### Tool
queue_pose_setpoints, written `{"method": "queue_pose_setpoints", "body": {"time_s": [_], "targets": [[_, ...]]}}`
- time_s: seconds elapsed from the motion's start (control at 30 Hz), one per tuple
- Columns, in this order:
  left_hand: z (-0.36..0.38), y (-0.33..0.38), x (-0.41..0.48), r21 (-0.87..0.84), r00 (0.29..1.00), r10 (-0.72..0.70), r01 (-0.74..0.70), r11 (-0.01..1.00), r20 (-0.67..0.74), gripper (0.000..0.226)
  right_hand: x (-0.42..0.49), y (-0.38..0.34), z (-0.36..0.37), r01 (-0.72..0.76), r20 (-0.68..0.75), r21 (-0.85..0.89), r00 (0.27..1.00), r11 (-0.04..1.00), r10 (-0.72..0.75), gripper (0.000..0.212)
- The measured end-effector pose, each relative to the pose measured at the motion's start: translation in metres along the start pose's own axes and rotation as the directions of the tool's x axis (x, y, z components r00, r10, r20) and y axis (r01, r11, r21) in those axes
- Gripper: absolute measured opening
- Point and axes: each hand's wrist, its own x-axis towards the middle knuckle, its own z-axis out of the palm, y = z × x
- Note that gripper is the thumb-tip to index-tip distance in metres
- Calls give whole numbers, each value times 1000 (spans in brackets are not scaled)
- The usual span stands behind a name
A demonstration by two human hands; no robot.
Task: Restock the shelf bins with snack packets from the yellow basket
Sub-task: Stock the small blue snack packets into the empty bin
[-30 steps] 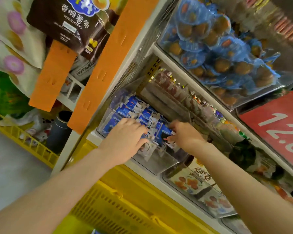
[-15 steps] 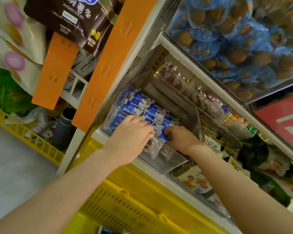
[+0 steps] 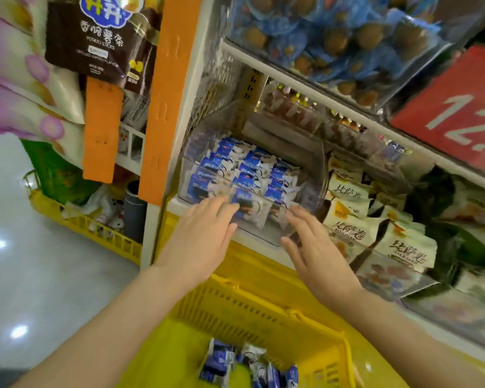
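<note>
Bright even light, glare spots on the floor [image 3: 0, 243], motion-blurred, edges warped.

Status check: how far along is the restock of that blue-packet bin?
Done: the clear bin holds rows of blue packets. In hand: nothing; the left hand and right hand are open at the bin's front. Left: spare packets lie in the yellow basket.

Clear glossy plastic bin [image 3: 263, 233], perforated yellow plastic basket [image 3: 263, 312], shiny foil-like snack packets [image 3: 249, 169].
</note>
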Motion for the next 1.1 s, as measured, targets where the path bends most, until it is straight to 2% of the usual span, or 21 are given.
{"method": "queue_pose_setpoints", "body": {"time_s": [0.13, 0.23, 0.3, 0.37, 0.5, 0.6, 0.67, 0.73, 0.87, 1.0, 1.1], "targets": [[26, -8, -48, 105, 996, -67, 60, 993, 57, 35, -44, 9, 28, 17, -101, 83, 995, 996, -9, 38], [47, -24, -71, 155, 977, -169, 148, 977, 133, 33, -76, 17, 68, -33, -43, 131, 998, 991, 39, 26], [59, -38, -85, 222, 947, -266, 224, 949, 181, 34, -95, 23, 100, -100, 73, 145, 993, 984, 90, 27], [69, -53, -99, 258, 894, -392, 335, 906, 218, 36, -113, 33, 136, -199, 234, 146, 959, 969, 162, 34], [84, -80, -120, 157, 759, -581, 561, 813, 293, 31, -136, 50, 203, -381, 478, 167, 838, 910, 263, 39], [92, -91, -131, 77, 706, -592, 615, 784, 389, 27, -152, 57, 242, -478, 643, 184, 719, 859, 263, 44], [96, -93, -136, 22, 711, -593, 633, 774, 378, 26, -164, 54, 265, -531, 738, 187, 631, 826, 238, 49], [101, -94, -139, -12, 730, -598, 637, 771, 330, 24, -174, 47, 286, -565, 793, 195, 572, 802, 210, 53], [107, -98, -141, -22, 742, -614, 642, 767, 269, 22, -184, 35, 316, -539, 801, 139, 555, 831, 226, 69], [111, -99, -142, -20, 766, -603, 622, 783, 225, 21, -183, 32, 332, -616, 800, 72, 505, 785, 323, 85], [113, -99, -144, 13, 783, -592, 601, 799, 192, 22, -182, 33, 335, -566, 797, 31, 512, 824, 321, 79]]}}
